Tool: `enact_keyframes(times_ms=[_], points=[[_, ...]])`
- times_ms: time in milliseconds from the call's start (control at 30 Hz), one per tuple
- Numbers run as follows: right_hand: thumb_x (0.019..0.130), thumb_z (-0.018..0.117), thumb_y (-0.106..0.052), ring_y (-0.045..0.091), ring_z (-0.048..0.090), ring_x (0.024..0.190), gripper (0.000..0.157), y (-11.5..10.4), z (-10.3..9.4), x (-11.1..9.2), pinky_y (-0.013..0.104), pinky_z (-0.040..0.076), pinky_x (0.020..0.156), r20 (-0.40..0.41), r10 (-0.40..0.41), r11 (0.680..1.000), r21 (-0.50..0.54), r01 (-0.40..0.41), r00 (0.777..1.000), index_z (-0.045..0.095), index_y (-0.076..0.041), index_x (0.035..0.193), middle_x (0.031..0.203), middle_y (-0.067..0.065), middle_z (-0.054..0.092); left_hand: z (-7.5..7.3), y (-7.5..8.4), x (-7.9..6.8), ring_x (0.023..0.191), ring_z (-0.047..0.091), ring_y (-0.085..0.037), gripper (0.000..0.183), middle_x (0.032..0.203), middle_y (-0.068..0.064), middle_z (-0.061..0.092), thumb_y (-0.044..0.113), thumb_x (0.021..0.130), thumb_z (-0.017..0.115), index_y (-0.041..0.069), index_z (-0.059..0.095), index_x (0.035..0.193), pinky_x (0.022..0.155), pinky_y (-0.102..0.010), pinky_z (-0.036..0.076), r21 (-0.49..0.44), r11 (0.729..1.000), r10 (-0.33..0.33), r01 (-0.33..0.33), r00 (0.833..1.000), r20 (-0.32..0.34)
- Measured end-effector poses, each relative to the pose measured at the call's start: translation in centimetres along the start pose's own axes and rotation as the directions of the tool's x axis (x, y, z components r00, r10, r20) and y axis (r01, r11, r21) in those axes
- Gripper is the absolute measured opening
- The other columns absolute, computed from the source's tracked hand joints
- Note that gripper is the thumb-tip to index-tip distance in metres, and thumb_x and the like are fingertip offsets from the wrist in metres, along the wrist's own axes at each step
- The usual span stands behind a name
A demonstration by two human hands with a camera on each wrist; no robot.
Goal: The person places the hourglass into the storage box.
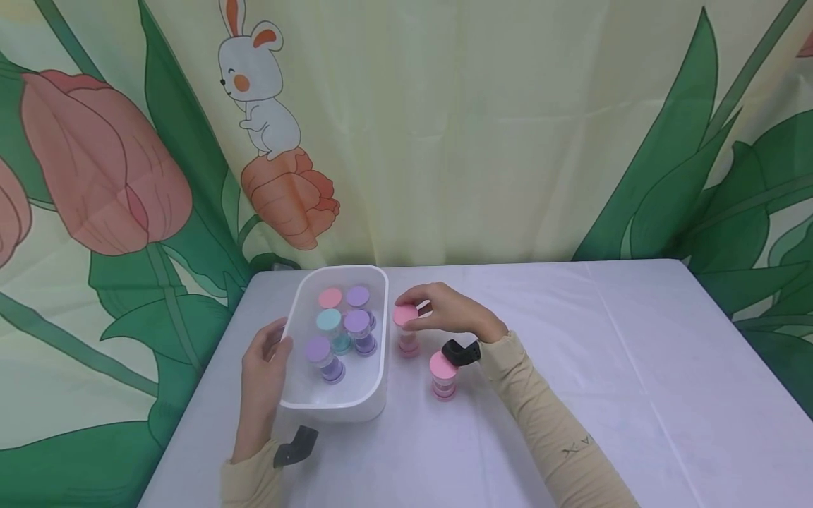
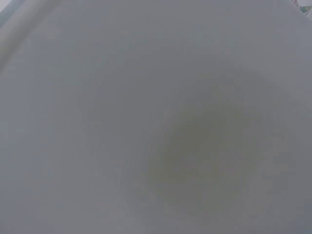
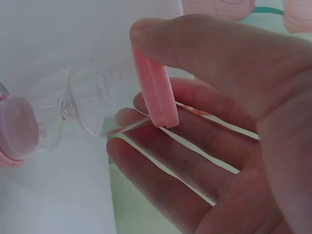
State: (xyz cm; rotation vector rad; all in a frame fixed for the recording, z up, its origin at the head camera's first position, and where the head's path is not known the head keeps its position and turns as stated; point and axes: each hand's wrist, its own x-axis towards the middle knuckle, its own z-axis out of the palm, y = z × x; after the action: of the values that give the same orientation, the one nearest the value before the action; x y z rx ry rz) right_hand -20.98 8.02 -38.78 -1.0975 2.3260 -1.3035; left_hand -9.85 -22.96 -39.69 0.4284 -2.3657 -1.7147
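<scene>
My right hand (image 1: 454, 310) pinches the pink cap of a pink sand timer (image 1: 407, 340) just right of the white bin (image 1: 365, 409). In the right wrist view the timer's clear glass (image 3: 97, 97) narrows at the waist, and pink sand (image 3: 19, 124) lies at the base end. Whether its base touches the table cannot be told. A second pink sand timer (image 1: 444, 384) stands upright beneath the right wrist. My left hand (image 1: 263, 367) rests with loosely bent fingers against the bin's left side. The left wrist view is filled by a blurred white wall (image 2: 97, 122).
Inside the bin are a pink timer (image 1: 330, 298), a teal one (image 1: 329, 321) and several purple ones, including a front purple timer (image 1: 324, 356). A white cloth covers the table (image 1: 603, 367). Behind it hangs a curtain (image 1: 476, 141) printed with tulips and a rabbit.
</scene>
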Motion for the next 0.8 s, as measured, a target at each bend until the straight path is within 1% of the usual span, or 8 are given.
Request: enact_keyframes(times_ms=[100, 233, 400, 633, 800], points=[[0.087, 0.075, -0.012, 0.02, 0.062, 0.11, 0.038, -0.6, -0.3, -0.1, 0.036, 0.056, 0.095, -0.03, -0.015, 1.0, 0.008, 0.015, 0.999, 0.066, -0.002, 0.122, 0.121, 0.008, 0.067, 0.0, 0.0, 0.0, 0.132, 0.051, -0.029, 0.042, 0.144, -0.011, 0.052, 0.026, 0.103, 0.051, 0.014, 0.049, 0.143, 0.108, -0.053, 0.044, 0.0, 1.0, 0.0, 0.0, 1.0, -0.001], [0.086, 0.076, -0.012, 0.02, 0.062, 0.111, 0.039, -1.2, -0.7, -0.2, 0.031, 0.056, 0.095, -0.062, -0.034, 0.999, 0.009, 0.035, 0.997, 0.066, -0.003, 0.122, 0.121, 0.007, 0.067, 0.0, 0.0, -0.1, 0.132, 0.051, -0.03, 0.042, 0.144, -0.011, 0.051, 0.027, 0.103, 0.051, 0.014, 0.049, 0.143, 0.109, -0.054, 0.044, 0.001, 1.0, -0.001, 0.001, 1.0, 0.0], [0.085, 0.077, -0.013, 0.017, 0.062, 0.108, 0.038, -1.8, -1.0, -0.2, 0.028, 0.056, 0.094, -0.093, -0.067, 0.998, 0.0, 0.068, 0.993, 0.067, -0.005, 0.121, 0.118, 0.004, 0.068, -0.1, -0.1, 0.0, 0.132, 0.051, -0.03, 0.042, 0.145, -0.011, 0.051, 0.027, 0.103, 0.05, 0.015, 0.049, 0.143, 0.109, -0.054, 0.044, 0.003, 1.0, -0.004, 0.004, 1.0, 0.001], [0.085, 0.078, -0.011, 0.016, 0.062, 0.108, 0.039, -3.0, -1.5, -0.5, 0.034, 0.056, 0.094, -0.126, -0.088, 0.996, -0.016, 0.087, 0.988, 0.067, -0.005, 0.121, 0.118, 0.003, 0.069, -0.1, -0.1, 0.0, 0.134, 0.049, -0.031, 0.043, 0.147, -0.011, 0.049, 0.028, 0.103, 0.05, 0.016, 0.048, 0.144, 0.11, -0.055, 0.042, 0.008, 1.0, -0.023, 0.023, 1.0, 0.01], [0.084, 0.078, -0.012, 0.014, 0.063, 0.108, 0.037, -4.1, -1.9, -0.5, 0.032, 0.056, 0.094, -0.145, -0.103, 0.994, -0.05, 0.097, 0.984, 0.069, -0.007, 0.12, 0.116, 0.001, 0.069, -0.1, -0.1, 0.1, 0.135, 0.048, -0.03, 0.043, 0.148, -0.01, 0.049, 0.028, 0.103, 0.05, 0.017, 0.048, 0.145, 0.11, -0.055, 0.042, 0.008, 1.0, -0.028, 0.027, 0.999, 0.016]])
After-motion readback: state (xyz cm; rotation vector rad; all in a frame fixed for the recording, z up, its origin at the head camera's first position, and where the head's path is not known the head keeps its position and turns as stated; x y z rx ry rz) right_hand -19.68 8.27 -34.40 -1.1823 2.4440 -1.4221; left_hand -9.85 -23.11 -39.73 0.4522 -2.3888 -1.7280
